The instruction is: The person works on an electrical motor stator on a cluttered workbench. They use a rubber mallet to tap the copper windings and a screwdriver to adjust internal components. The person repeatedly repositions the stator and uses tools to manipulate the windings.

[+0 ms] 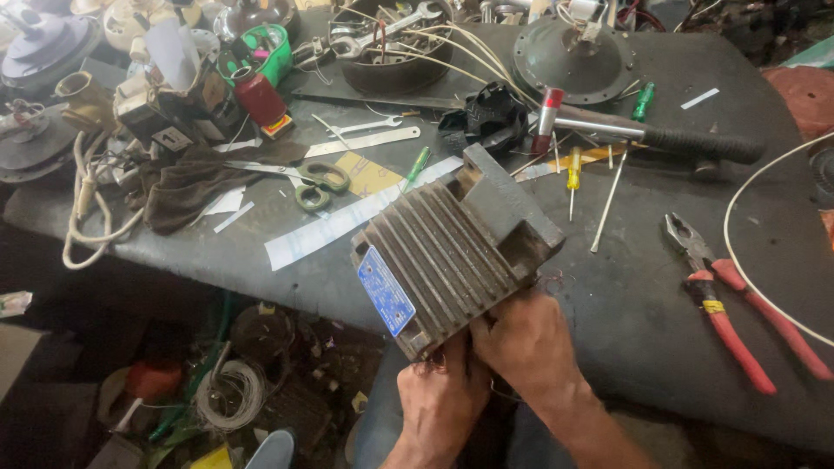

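Closest in, both hands are at the near end of the finned motor housing point(456, 252): left hand point(443, 404) and right hand point(526, 343) closed around its lower end, probably to keep it tipped up off the surface point(660, 287) edge. The fingertips and that end are hidden. Red-handled pliers point(725, 300) sit well right, green-handled scissors point(317, 182) left, apart.

Dark workbench point(643, 304), red-handled pliers point(725, 304), hammer point(643, 135), scissors point(304, 180), dark cloth point(187, 187), perhaps paper strips point(347, 221)
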